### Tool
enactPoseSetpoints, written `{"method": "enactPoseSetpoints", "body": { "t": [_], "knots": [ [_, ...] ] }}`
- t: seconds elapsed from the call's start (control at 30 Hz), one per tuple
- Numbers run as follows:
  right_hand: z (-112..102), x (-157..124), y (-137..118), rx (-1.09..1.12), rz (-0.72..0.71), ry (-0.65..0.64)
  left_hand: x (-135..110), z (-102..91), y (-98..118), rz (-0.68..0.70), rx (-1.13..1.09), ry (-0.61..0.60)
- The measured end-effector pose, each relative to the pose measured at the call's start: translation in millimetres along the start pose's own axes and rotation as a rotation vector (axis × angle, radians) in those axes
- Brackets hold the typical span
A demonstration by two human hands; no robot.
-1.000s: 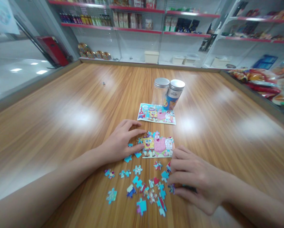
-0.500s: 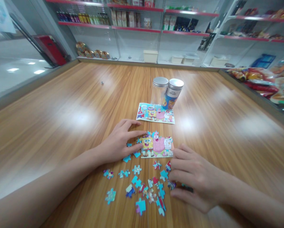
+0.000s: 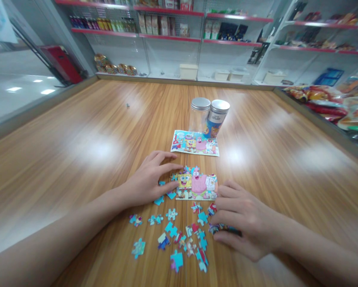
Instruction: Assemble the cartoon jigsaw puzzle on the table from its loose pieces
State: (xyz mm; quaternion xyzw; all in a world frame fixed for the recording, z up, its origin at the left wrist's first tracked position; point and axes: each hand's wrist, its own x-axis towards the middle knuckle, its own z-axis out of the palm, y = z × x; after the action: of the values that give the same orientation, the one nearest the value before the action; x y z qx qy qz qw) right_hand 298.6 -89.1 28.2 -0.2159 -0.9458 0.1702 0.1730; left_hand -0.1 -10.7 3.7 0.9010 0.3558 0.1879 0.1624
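Note:
The partly assembled jigsaw puzzle (image 3: 199, 185) lies flat on the wooden table, showing a yellow and a pink cartoon figure. My left hand (image 3: 150, 177) rests at its left edge, fingers spread, with thumb and index fingertips touching that side. Several blue puzzle pieces (image 3: 159, 200) lie partly under this hand. My right hand (image 3: 241, 217) is loosely curled by the lower right corner, thumb apart from the fingers. Dark patterned puzzle pieces (image 3: 222, 228) show in that gap, partly hidden. Several loose puzzle pieces (image 3: 171, 229) are scattered below the puzzle.
Beyond the puzzle lies a printed picture card (image 3: 193, 148) with the same cartoon figures. Behind it stand a clear jar (image 3: 199, 117) and a labelled jar (image 3: 216, 121), both silver-lidded. Snack bags (image 3: 325, 103) lie at the right. Store shelves (image 3: 170, 38) line the back.
My right hand has shifted slightly left and down, and more of the dark patterned pieces shows beneath it. A blue piece beside its fingers has slid left. My left hand stays at the puzzle's edge.

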Motion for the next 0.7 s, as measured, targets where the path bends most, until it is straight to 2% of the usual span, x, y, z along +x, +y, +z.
{"method": "enactPoseSetpoints", "body": {
  "t": [0.33, 0.7],
  "knots": [
    [0.3, 0.2, -1.8, 0.037, 0.082, -0.035, 0.8, 2.0, -0.8, 0.016, -0.024, 0.016],
    [-0.2, -3.0, 1.8, 0.049, 0.010, -0.074, 1.7, 5.7, 0.0, 0.041, -0.022, 0.021]
  ]
}}
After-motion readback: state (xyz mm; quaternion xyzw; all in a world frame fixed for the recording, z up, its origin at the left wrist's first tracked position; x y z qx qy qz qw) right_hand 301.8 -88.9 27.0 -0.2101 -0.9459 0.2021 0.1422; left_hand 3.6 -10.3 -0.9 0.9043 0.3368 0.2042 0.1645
